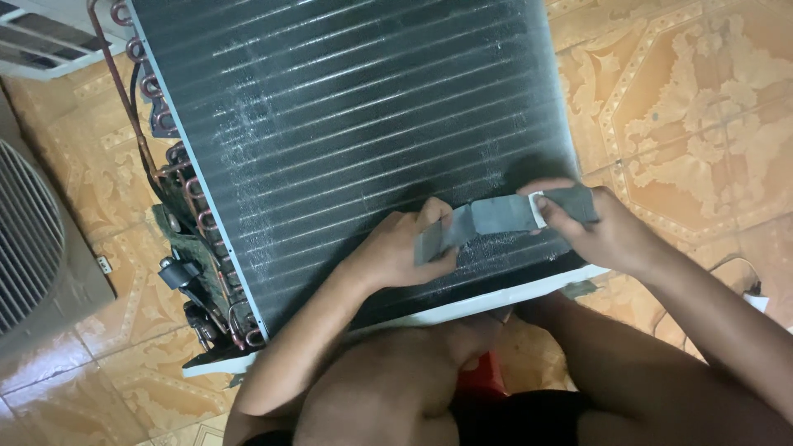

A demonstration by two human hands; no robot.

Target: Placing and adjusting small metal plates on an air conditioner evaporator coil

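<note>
While the person's knees sit closest to the camera, the left hand [405, 248] and right hand [599, 231] each pinch one end of a grey strip [496, 216], fingers closed on it. It stretches between them, just above the coil's [347, 124] dark fins near the white bottom edge. Copper pipes [178, 190] run down the coil's left side, over patterned floor tiles [686, 99]

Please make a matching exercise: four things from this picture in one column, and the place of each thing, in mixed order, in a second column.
1. grey strip
2. copper tube bends
3. finned coil
4. patterned floor tiles

a. along the coil's left edge
b. under everything
c. stretched between both hands
d. lying flat before the person

Pairs: 1-c, 2-a, 3-d, 4-b
</note>
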